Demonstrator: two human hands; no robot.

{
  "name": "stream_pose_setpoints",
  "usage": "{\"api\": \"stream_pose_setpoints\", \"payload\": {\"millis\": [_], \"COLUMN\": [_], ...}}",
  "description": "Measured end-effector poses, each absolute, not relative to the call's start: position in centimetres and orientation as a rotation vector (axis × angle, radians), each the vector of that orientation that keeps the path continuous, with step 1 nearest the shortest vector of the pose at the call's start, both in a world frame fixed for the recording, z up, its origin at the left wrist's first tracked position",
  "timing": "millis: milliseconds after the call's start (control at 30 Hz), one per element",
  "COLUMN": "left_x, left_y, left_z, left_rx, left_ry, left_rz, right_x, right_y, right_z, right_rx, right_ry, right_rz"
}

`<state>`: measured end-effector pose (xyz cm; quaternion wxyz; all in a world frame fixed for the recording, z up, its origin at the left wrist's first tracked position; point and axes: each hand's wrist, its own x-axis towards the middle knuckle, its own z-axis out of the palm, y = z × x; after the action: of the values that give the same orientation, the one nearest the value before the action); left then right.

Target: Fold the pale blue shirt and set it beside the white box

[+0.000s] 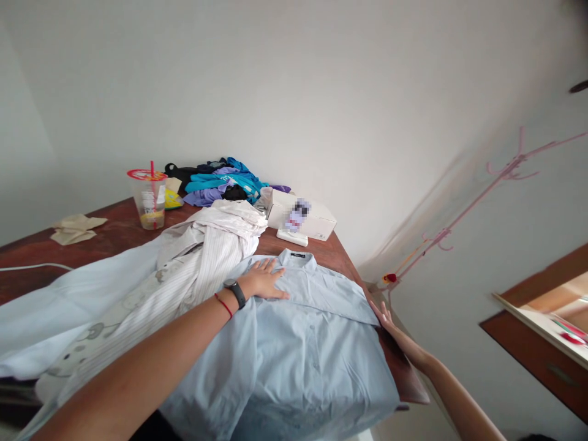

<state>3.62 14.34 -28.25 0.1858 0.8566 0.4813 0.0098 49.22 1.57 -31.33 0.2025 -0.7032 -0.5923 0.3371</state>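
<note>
A light blue collared shirt (pixel 316 349) lies spread on the dark reddish wooden table (pixel 340 248), its collar toward the wall and its lower part at the near edge. My left hand (pixel 264 280) rests flat on the shirt's upper left, just below the collar, fingers spread. A dark watch and a red string circle that wrist. At the shirt's right side, by the table edge, my right hand (pixel 382 315) has its fingers stretched out near the folded sleeve (pixel 353 300). Whether its fingertips touch the cloth is hard to tell.
Left of the shirt lie heaped striped and white garments (pixel 215 245). Behind them are a pile of blue and purple clothes (pixel 229 180), a plastic cup with straw (pixel 152 205), napkins (pixel 76 228) and a white box (pixel 316 215). A pink coat rack (pixel 473 205) leans right.
</note>
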Motion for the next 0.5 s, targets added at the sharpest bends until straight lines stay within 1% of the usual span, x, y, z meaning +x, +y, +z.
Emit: {"api": "stream_pose_setpoints", "payload": {"millis": [67,133,333,400,500], "left_x": [3.6,3.6,3.7,3.7,3.8], "left_y": [14.3,14.4,14.2,14.2,14.3], "left_z": [-28.3,-28.3,-28.0,-28.0,-28.1], "left_rx": [2.427,2.431,2.430,2.422,2.410], "left_ry": [1.356,1.353,1.354,1.353,1.363], "left_rz": [0.000,-0.011,-0.017,-0.010,0.016], "right_x": [49.2,49.3,48.9,48.2,47.0], "right_y": [0.0,-1.9,-8.8,-10.4,-11.4], "right_z": [-31.4,-32.1,-36.2,-37.0,-37.6], "right_rx": [-1.971,-1.982,-2.057,-2.062,-2.030], "right_ry": [-1.640,-1.626,-1.648,-1.643,-1.648], "right_rz": [0.942,0.861,0.251,0.143,0.073]}}
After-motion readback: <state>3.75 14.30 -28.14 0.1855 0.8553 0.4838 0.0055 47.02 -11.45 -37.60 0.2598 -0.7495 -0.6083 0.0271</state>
